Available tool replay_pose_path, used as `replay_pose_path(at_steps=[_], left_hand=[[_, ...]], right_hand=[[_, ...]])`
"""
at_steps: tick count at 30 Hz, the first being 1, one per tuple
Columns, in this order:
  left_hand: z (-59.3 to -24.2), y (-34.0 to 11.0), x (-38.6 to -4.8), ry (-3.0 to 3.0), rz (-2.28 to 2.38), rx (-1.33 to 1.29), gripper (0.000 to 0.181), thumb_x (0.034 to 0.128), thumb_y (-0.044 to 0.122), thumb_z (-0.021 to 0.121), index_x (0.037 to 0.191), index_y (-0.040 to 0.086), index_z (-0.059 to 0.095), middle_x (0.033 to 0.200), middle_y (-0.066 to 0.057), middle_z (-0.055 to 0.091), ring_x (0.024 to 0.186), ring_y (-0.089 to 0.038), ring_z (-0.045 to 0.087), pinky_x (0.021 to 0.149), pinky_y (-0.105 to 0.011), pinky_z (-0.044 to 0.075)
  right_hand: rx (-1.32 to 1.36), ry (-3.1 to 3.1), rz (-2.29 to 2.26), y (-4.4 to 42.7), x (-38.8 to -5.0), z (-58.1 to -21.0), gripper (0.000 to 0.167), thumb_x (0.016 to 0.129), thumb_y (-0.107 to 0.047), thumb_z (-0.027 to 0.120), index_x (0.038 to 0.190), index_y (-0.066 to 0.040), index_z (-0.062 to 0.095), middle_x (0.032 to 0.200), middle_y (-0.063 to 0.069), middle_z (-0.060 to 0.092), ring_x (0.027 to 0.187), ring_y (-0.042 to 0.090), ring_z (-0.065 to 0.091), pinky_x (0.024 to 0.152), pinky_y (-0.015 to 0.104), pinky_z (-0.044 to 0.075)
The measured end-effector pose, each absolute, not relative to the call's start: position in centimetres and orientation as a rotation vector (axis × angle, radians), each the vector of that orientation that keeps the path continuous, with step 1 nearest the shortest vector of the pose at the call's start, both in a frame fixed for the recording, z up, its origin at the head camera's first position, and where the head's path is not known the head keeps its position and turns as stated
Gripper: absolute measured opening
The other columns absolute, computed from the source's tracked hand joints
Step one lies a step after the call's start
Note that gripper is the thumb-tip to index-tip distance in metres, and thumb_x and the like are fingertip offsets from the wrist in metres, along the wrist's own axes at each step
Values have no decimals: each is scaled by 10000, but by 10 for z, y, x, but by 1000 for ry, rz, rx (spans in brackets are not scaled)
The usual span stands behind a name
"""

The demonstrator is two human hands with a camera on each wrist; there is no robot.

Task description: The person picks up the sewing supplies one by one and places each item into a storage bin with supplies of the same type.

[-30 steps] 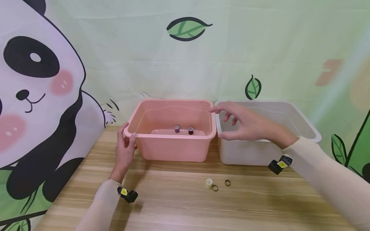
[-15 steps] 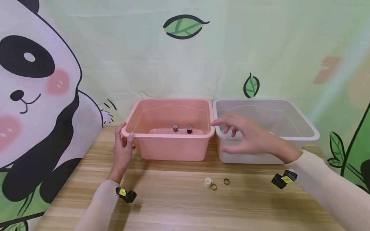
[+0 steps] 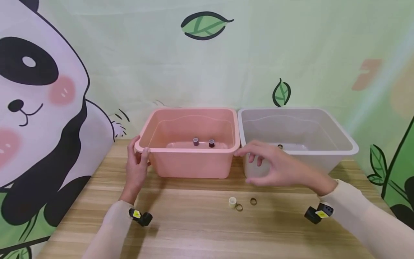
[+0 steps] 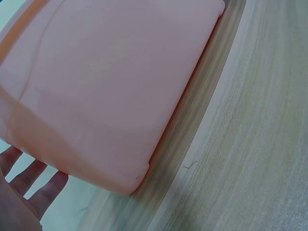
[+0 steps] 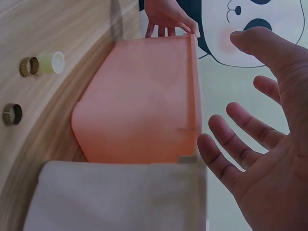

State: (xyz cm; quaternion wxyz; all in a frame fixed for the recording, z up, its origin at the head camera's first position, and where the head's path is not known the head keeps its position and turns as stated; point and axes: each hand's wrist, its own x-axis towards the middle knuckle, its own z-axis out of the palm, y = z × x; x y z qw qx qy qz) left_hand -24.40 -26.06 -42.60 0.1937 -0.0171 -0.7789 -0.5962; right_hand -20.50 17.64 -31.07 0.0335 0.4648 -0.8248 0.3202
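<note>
My left hand point(image 3: 136, 171) holds the front left corner of a pink plastic bin point(image 3: 191, 165), thumb on the front rim and fingers against the side wall. Two small dark cylinders point(image 3: 211, 143) stand inside that bin. My right hand point(image 3: 278, 163) hovers in front of the light grey bin point(image 3: 347, 145), fingers spread and bent, holding nothing. On the table, a small cream cylinder point(image 3: 232, 202) stands by a brass-coloured ring point(image 3: 239, 207), with a second ring point(image 3: 253, 201) to the right. One dark ring-like piece point(image 3: 280, 146) shows inside the grey bin, partly hidden.
Both bins stand side by side at the back of the wooden table point(image 3: 194, 230), near a cloth backdrop point(image 3: 145, 54) printed with a panda and leaves. Each sleeve carries a small black camera point(image 3: 145, 218).
My right hand has come down from the grey bin's rim toward the table, uncovering the ring-like piece inside. The left hand keeps its place on the pink bin. The view has shifted slightly.
</note>
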Motion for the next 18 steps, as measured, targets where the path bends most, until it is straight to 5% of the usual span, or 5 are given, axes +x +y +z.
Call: replay_pose_path(at_steps=[12, 18], left_hand=[[-426, -260, -243, -2187, -1665, -23, 553, 1091, 344, 499, 1581, 406, 252, 1607, 1, 395, 1354, -275, 520, 895, -285, 589], [-426, -261, -242, -2201, -1660, -20, 557, 1081, 414, 496, 1578, 425, 245, 1616, 18, 381, 1369, -270, 507, 955, -403, 575]], right_hand=[[1456, -2634, 968, 171, -200, -346, 603, 830, -268, 860, 1369, -236, 591, 1185, -134, 607, 980, 73, 567, 768, 291, 573], [1456, -2667, 1001, 168, -201, -366, 581, 846, -320, 849, 1363, -229, 599, 1231, -125, 619, 1006, 80, 585, 792, 270, 556]])
